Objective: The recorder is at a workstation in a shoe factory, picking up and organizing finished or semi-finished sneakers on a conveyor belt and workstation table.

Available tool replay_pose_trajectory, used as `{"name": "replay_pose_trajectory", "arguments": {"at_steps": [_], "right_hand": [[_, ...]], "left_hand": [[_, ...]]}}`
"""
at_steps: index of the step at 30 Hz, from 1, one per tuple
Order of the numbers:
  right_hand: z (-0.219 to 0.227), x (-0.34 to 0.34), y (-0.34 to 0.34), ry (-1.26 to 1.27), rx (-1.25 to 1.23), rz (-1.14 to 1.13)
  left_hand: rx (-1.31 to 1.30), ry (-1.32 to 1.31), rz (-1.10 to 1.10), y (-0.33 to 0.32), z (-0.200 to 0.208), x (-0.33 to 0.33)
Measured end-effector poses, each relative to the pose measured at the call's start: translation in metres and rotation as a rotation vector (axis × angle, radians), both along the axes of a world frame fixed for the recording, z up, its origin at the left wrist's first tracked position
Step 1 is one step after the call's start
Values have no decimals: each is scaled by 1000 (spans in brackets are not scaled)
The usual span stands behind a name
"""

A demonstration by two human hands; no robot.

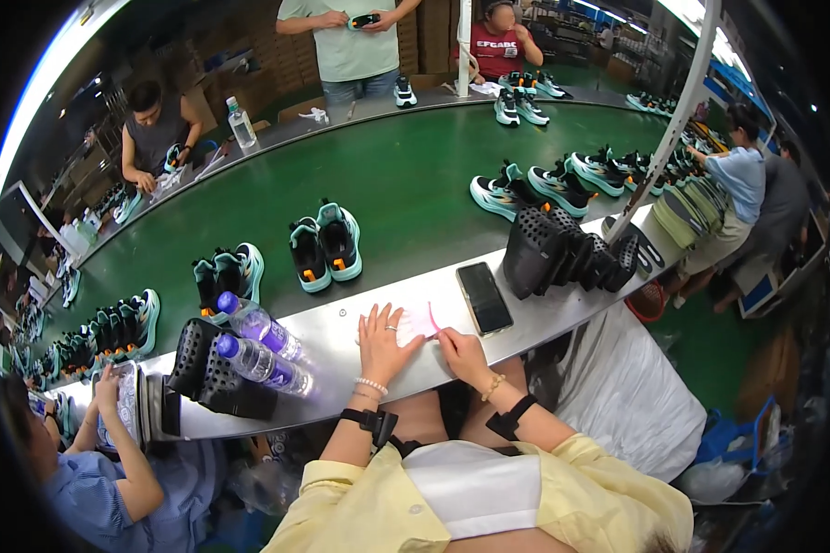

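On the metal ledge in front of me lies a small, thin white piece (418, 320) with a pink strip (433, 315) along its right side. My left hand (384, 343) rests flat on the white piece, fingers spread, with a ring on one finger. Close to its thumb, my right hand (461, 354) is closed in a pinch at the lower end of the pink strip. Its fingertips partly hide that end. A dark-screened phone (485, 298) lies just right of the white piece.
Two water bottles (266, 364) and black perforated inserts (214, 378) stand left; more black inserts (549, 253) stand right, by a slanted white post (669, 120). Black-and-teal shoes (327, 244) sit on the green conveyor belt (406, 175). Other people work around it.
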State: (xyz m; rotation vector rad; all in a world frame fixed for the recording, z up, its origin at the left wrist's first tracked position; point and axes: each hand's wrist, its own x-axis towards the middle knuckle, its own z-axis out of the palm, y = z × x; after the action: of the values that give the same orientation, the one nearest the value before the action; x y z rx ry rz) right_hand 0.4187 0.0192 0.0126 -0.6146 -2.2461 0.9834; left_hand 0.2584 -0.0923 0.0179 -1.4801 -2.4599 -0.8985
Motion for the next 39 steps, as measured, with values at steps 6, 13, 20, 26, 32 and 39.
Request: {"name": "replay_pose_trajectory", "arguments": {"at_steps": [6, 13, 20, 26, 32, 39], "right_hand": [[0, 0, -4, 75, -48, -50], [4, 0, -2, 111, -223, -36], [4, 0, 0, 91, -246, -22], [0, -1, 1, 89, -232, -18], [0, -1, 1, 104, -244, -11], [-2, -1, 3, 230, -238, 47]], "left_hand": [[29, 29, -138, -3, -3, -2], [403, -640, -72, -4, -18, -22], [812, -1393, -8, -12, -28, -45], [1051, -1758, -212, -22, -25, -50], [881, -1529, -72, -21, -28, -54], [1051, -1722, -109, -21, -25, -58]]}}
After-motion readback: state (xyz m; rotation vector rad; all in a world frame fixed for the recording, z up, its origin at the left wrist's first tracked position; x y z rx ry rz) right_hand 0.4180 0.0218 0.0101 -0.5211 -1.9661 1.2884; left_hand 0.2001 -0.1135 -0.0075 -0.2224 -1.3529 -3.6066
